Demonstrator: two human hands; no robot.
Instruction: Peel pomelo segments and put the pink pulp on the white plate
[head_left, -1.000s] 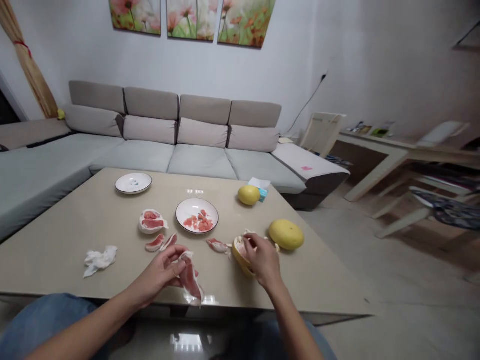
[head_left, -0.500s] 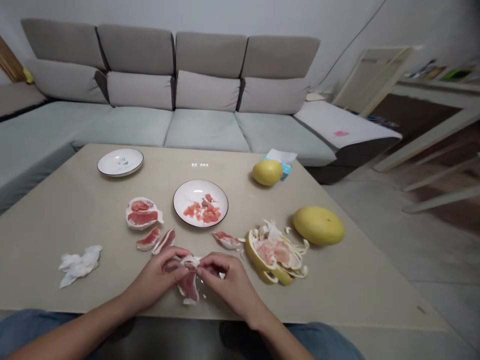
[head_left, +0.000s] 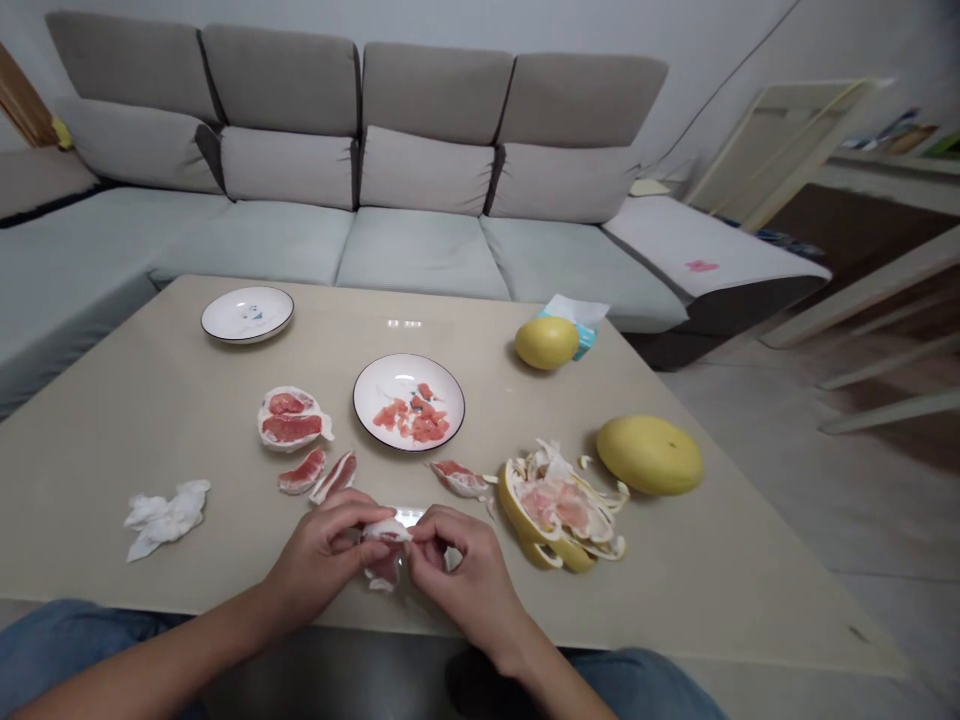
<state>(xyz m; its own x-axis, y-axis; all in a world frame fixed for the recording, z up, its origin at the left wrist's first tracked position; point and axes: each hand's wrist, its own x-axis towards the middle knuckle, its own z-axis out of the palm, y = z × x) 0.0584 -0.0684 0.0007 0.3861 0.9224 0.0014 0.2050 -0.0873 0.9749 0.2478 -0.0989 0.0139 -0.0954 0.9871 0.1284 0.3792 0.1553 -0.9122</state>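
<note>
The segment (head_left: 383, 572) is between the 2 hands, low over the near side of the bench (head_left: 690, 580); whether its lower end touches the top, I cannot tell. The left hand (head_left: 322, 550) has a closed grip, thumb below and fingers above, on the segment's left side; the right hand (head_left: 465, 572) has its thumb and forefinger pinched together on the white skin (head_left: 388, 530) at the right end, a finer grip with little of the segment in it.

The segment should be light and soft, with flesh that tears and turns slippery once wet; the skin looks tougher and drier, so the safer hold is on the skin or thick edge, pressing lightly and keeping fingertips off the bare pink.

The bench's near edge runs just below the wrists, with 2 knees (head_left: 79, 640) beyond it, so room towards the body is tight; the peel (head_left: 517, 515) sits near the right hand, and 1 loose piece (head_left: 459, 479) lies just beyond that hand; 2 more pieces (head_left: 303, 472) lie close past the left knuckles; the near plate (head_left: 375, 390) is straight ahead, its rim low; bare bench lies between the tissue (head_left: 166, 515) and left hand, and right of the peel.
</note>
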